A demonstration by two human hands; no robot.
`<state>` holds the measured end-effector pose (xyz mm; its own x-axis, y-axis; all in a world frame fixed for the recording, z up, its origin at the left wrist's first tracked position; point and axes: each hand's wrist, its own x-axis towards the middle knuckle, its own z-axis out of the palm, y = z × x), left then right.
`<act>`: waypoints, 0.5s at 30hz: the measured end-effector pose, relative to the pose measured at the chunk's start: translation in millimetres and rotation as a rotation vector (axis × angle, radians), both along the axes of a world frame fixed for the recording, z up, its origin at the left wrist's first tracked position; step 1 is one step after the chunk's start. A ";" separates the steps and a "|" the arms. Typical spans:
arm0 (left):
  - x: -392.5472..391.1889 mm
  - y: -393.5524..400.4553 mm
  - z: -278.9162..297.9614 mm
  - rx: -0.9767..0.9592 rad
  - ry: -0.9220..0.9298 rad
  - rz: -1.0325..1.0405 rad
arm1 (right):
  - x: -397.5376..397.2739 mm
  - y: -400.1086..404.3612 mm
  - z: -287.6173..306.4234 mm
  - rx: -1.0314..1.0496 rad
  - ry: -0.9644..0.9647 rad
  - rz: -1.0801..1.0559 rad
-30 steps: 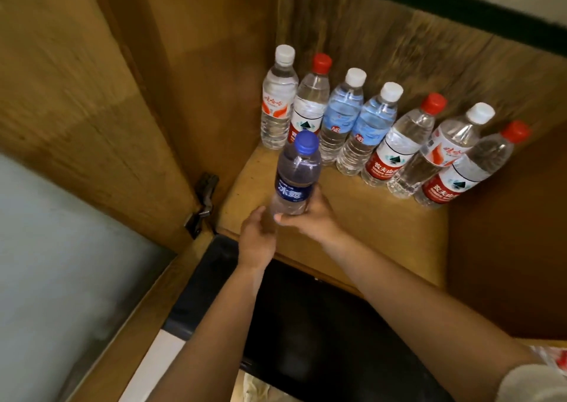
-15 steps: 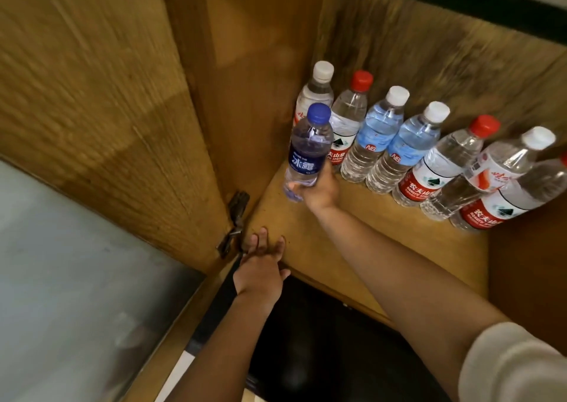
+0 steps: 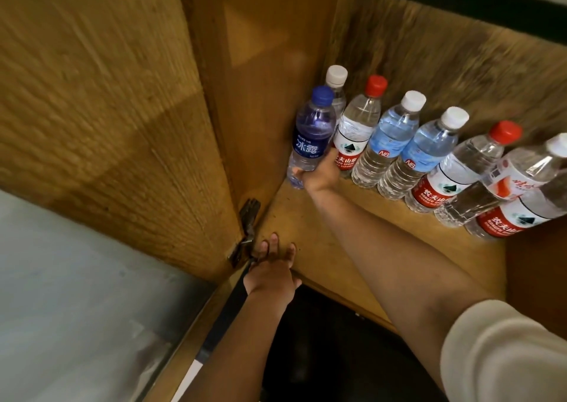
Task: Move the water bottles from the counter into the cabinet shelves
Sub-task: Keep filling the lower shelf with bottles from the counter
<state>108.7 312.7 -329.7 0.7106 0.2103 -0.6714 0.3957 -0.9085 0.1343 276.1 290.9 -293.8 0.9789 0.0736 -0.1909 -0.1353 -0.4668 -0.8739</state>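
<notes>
Bottle with blue cap and dark blue label (image 3: 311,139) stands nearly upright at the left end of the shelf (image 3: 310,236), its long axis vertical with a slight lean, base at or just above the boards; contact cannot be confirmed. Right hand (image 3: 319,173) grips it low on the body, fingers curled round the far side and thumb nearer the camera, so the bottle rises directly above the fingers. Immediately right of those fingers stands the red-capped bottle (image 3: 357,128), its label touching or nearly touching the knuckles; behind the held bottle, a white-capped bottle (image 3: 337,87) is partly hidden. The row of bottles (image 3: 429,156) continues rightward along the rear panel. Left of the fingers lies the cabinet side wall (image 3: 260,94), just beside the bottle. Judgement: release turns on the narrow slot between that wall and the red-capped neighbour; the right hand is the nearer and only hand engaged. Left hand (image 3: 271,269) rests flat on the shelf's front edge, fingers straight and slightly spread, holding nothing, near the hinge (image 3: 247,229) of the open door (image 3: 101,110). Compared with half a second earlier, the bottle sits deeper and further left, closer to the corner, and the left hand remains on the front edge.
</notes>
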 end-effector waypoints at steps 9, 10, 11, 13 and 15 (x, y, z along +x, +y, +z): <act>-2.7 -1.9 0.5 0.029 0.012 -0.033 | -1.7 -11.0 1.4 0.023 0.097 0.050; -3.3 -2.1 -0.1 0.038 0.005 -0.040 | -4.9 -14.1 3.0 0.047 0.118 0.064; -3.9 -2.3 -0.6 0.047 0.002 -0.047 | -9.1 -19.0 5.1 0.074 0.142 0.076; -4.7 -1.9 -0.5 0.071 0.006 -0.069 | -21.5 -32.1 11.1 0.105 0.180 0.109; -4.0 -1.5 0.3 0.091 0.019 -0.086 | -38.4 -49.6 16.8 0.093 0.195 0.154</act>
<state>104.7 311.2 -329.5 0.7163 0.2098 -0.6655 0.3172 -0.9474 0.0428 237.7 241.4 -277.0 0.9002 0.2449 -0.3601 -0.2389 -0.4136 -0.8785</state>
